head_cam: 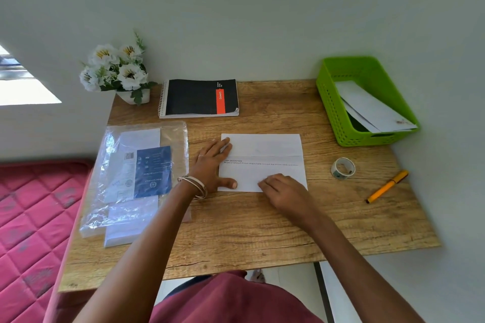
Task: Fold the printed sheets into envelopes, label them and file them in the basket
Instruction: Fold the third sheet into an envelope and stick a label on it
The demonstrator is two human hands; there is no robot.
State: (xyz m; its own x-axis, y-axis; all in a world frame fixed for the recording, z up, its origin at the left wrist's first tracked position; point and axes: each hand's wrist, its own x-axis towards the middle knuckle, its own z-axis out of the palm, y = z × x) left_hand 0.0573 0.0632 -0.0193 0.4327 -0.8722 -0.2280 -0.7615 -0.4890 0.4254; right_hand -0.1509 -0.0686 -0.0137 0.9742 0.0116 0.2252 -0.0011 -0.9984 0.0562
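A white printed sheet [265, 155] lies folded on the wooden desk [249, 231], its top flap turned down over a line of print. My left hand [212, 165] lies flat with fingers spread on the sheet's left edge. My right hand [283, 189] presses down on the sheet's lower edge with fingers curled. A green plastic basket [330, 102] at the back right holds white envelopes [372, 107]. A clear plastic pack of envelopes [136, 170] lies at the left. An orange pen [387, 186] and a tape roll [342, 168] lie to the right.
A black spiral notebook [199, 97] lies at the back of the desk. A pot of white flowers [118, 71] stands in the back left corner. A red quilted mattress [34, 217] sits left of the desk. Walls close the back and right sides.
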